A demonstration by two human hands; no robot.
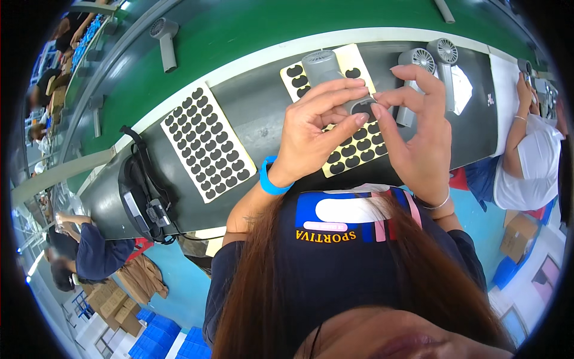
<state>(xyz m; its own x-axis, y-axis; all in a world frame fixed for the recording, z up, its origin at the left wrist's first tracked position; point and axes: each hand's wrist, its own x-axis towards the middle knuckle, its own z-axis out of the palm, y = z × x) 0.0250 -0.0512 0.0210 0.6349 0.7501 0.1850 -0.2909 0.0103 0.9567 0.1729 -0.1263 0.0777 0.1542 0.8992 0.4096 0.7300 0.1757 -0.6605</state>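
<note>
A grey handheld fan (320, 64) lies tilted over a cream sheet (353, 57) of black stickers, its round head away from me. My left hand (320, 122) is closed around its handle, fingers above and thumb below, hiding the middle part. At the handle's near end shows a black sticker (362, 106). My right hand (418, 119) pinches at that sticker's edge with thumb and index finger, the other fingers raised. Whether the sticker lies fully flat on the handle, I cannot tell.
Another sticker sheet (209, 142) lies left on the dark table (263, 78). Beside it is a black strapped bag (140, 197). Two grey fans (445, 54) lie at the right. Beyond runs a green conveyor belt (239, 30) carrying another fan (165, 45). Co-workers sit on both sides.
</note>
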